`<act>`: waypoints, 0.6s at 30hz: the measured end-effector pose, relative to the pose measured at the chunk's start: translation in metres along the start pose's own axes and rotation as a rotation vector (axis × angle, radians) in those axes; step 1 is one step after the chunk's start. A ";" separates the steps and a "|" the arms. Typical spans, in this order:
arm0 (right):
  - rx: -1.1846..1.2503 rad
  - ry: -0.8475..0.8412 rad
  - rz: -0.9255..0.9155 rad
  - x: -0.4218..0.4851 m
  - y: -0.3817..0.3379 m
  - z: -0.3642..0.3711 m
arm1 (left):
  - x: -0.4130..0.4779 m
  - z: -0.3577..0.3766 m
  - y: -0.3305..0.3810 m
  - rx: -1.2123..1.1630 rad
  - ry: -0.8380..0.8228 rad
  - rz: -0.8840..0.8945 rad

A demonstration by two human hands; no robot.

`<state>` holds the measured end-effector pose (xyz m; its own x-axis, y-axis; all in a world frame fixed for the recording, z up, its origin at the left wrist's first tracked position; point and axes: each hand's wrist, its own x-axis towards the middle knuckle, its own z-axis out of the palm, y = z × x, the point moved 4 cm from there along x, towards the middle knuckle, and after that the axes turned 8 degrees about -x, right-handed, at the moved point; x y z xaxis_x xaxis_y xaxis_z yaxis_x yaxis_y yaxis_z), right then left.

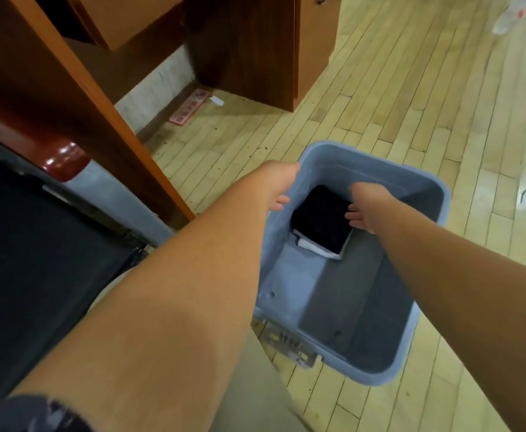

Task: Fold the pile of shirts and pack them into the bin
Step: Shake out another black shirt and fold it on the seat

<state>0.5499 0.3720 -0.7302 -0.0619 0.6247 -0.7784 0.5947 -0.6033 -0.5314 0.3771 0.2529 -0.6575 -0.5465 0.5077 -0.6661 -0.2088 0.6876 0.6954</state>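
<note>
**Mia:** Where are the hands?

**Ben:** Both arms reach down into the grey-blue bin point(342, 307). The left hand point(282, 187) is by the bin's wall. The right hand point(366, 208) is near the middle of the bin.

**Mia:** Where is the shirt?

**Ben:** A folded black shirt point(321, 222) lies flat in the bin, right between the two hands. Something white and folded point(308, 243) peeks out from under it, on the side nearer the person.

**Mia:** Is a hand holding the shirt?

**Ben:** No. The right hand is loose and its fingers point(353, 217) are almost straight. Their tips touch the edge of the black shirt. The left hand is turned so we see its back. Its fingers bend down a little and hold nothing. It is just beside the shirt, but I cannot tell if it touches it.

**Mia:** What is in the bin on this side of the hands?

**Ben:** Only the bare bottom of the bin shows there.

**Mia:** What else is around?

**Ben:** The bin sits on a pale wood floor point(411, 104). Past the hands stands a brown wooden desk point(240, 42). A red and white sticker point(190, 107) lies on the floor under it. Far off past the right hand lies a clear bottle point(508, 20), but it is blurry.
</note>
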 end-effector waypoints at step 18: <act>-0.122 -0.152 -0.277 -0.121 -0.034 0.053 | -0.100 -0.057 0.002 -0.076 -0.029 0.136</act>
<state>0.4945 0.2909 -0.6354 -0.3482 0.6700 -0.6556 0.6297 -0.3509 -0.6930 0.3845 0.1739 -0.5742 -0.5503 0.6091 -0.5712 -0.1961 0.5706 0.7974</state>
